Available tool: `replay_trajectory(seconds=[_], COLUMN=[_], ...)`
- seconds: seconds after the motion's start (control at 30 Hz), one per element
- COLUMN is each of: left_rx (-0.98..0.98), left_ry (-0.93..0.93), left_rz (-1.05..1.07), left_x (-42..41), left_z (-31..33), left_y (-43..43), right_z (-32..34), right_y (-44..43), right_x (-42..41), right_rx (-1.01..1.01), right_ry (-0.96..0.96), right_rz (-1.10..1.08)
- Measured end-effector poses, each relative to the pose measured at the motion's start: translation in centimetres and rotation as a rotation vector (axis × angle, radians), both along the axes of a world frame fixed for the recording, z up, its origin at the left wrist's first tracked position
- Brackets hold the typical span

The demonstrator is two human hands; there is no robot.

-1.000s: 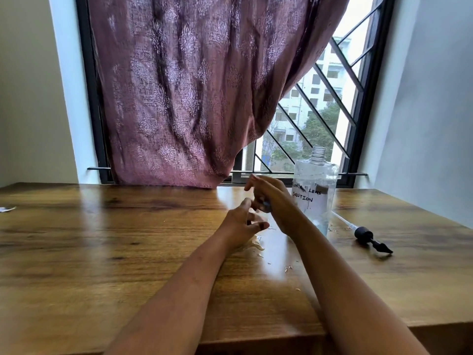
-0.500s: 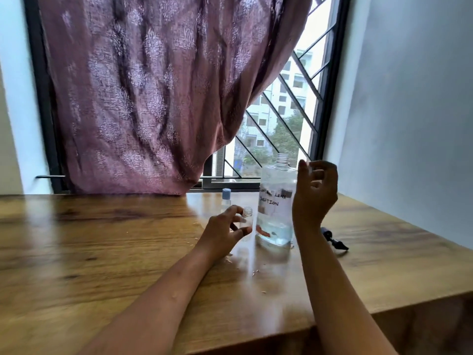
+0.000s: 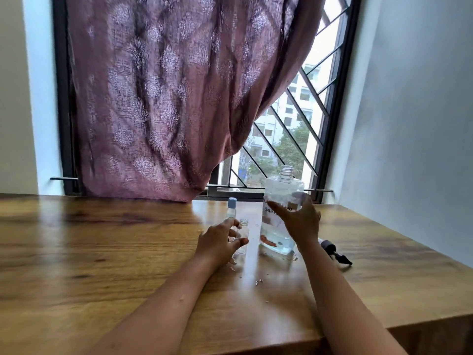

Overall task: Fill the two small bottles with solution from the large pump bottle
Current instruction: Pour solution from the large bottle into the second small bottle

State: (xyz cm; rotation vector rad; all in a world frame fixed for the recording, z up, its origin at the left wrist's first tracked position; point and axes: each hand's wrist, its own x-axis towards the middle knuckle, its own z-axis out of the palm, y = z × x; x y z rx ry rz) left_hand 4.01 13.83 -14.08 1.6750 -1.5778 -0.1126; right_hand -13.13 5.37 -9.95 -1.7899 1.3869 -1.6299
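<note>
The large clear bottle (image 3: 280, 201) stands upright on the wooden table (image 3: 102, 252), its neck open and a little liquid at the bottom. My right hand (image 3: 299, 221) wraps around its middle. A small uncapped clear bottle (image 3: 243, 230) stands just left of it, with my left hand (image 3: 217, 242) holding it from the left. Behind that stands a second small bottle with a blue cap (image 3: 232, 207), untouched. The black pump head with its tube (image 3: 334, 253) lies on the table to the right, partly hidden by my right forearm.
A mauve curtain (image 3: 166, 98) hangs over a barred window behind the table. A pale wall stands close on the right. Small crumbs (image 3: 259, 281) lie on the table near my forearms. The table's front edge runs at the lower right.
My right hand came down from beside the large bottle's neck and closed around its body. My left hand stays on the small uncapped bottle. The view has shifted.
</note>
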Motion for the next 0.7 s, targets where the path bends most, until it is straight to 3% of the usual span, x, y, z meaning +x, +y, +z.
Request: replay_trajectory(seconds=[0.17, 0.7], left_rx=[0.010, 0.041], left_ry=[0.003, -0.005], left_rz=[0.011, -0.002], left_x=[0.2, 0.8], left_z=[-0.2, 0.0], left_y=[-0.3, 0.6], right_z=[-0.9, -2.2], right_y=[0.3, 1.8], right_x=[0.3, 1.2], right_rx=[-0.387, -0.524], right_ry=[0.371, 0.863], right_rz=[-0.168, -0.348])
